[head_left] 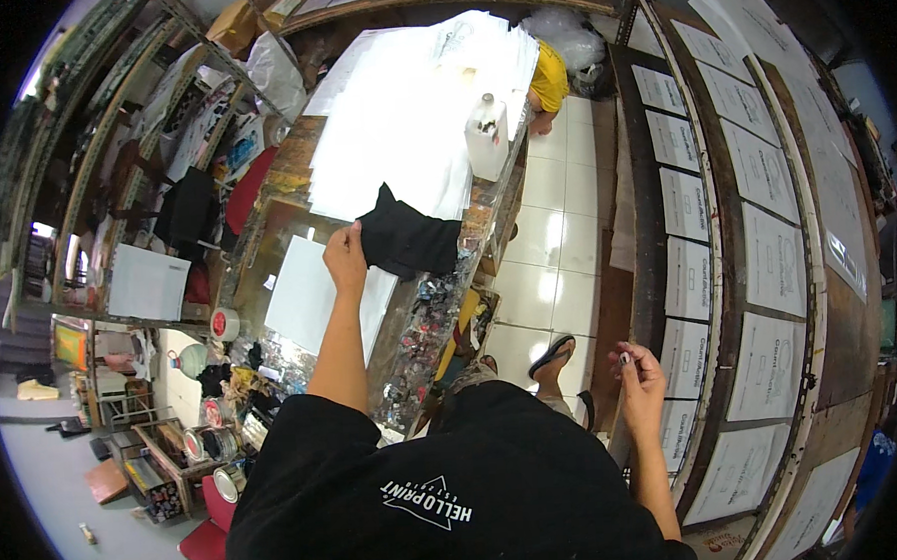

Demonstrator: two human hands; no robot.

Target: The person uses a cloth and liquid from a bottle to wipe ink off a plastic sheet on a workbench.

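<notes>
My left hand (pixel 344 256) is over the worktable, its fingers pinched on the left edge of a piece of black cloth (pixel 412 237). The cloth hangs partly over a large stack of white sheets (pixel 387 133) and the stained tabletop. Below my left hand, a separate white sheet (pixel 314 296) lies on the table. My right hand (pixel 643 380) is off to the right beside the rack, fingers curled in. A small dark and pale spot shows at its fingertips; I cannot make out whether it is a held thing or a stain.
A white plastic jug (pixel 486 143) stands at the table's right edge. Tall racks with printed sheets (pixel 768 261) line the right side across a tiled aisle (pixel 537 236). A person in a yellow shirt (pixel 551 75) is at the far end. Cluttered shelves (pixel 114 184) and a tape roll (pixel 225 324) are left.
</notes>
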